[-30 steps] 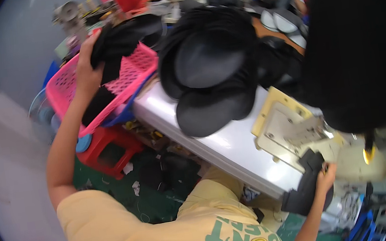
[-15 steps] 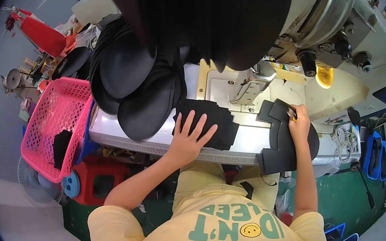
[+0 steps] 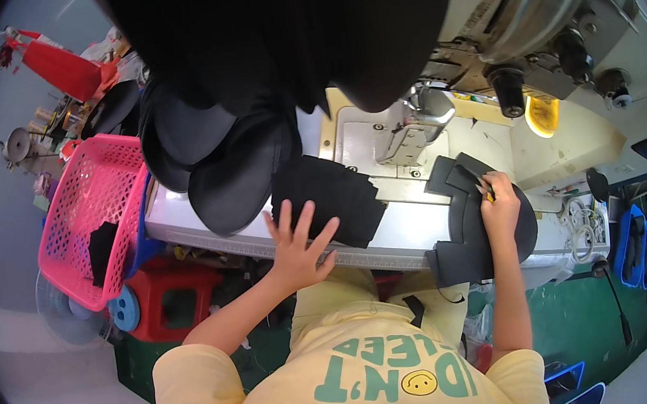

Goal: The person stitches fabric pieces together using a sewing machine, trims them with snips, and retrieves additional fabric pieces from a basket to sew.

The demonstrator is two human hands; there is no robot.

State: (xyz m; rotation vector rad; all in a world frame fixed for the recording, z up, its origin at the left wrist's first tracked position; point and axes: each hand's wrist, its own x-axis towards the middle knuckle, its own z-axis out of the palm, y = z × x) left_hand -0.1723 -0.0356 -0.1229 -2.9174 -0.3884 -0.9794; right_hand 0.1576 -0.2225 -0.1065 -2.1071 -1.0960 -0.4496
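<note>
My left hand [image 3: 298,248] is open with spread fingers, its tips at the near-left edge of a stack of black cut fabric pieces [image 3: 331,201]. My right hand [image 3: 502,211] is closed round a small yellow-and-dark tool [image 3: 489,195], mostly hidden by the fingers. Beneath that hand lie overlapping black angular panels [image 3: 462,257], with a rounded black edge showing to the right. Between the two groups is the white worktop [image 3: 417,230]. Just beyond it stands the sewing machine's metal foot area [image 3: 412,144].
A heap of curved black panels [image 3: 243,180] lies left of the fabric stack. Further left stands a pink basket [image 3: 60,253] with a black piece inside, near a red stool [image 3: 151,323]. Large dark shapes hang across the top. The machine head [image 3: 544,17] overhangs at right.
My left hand has drawn back toward me, off the middle of the black fabric stack to its near edge. My right hand keeps its hold on the small tool over the panels.
</note>
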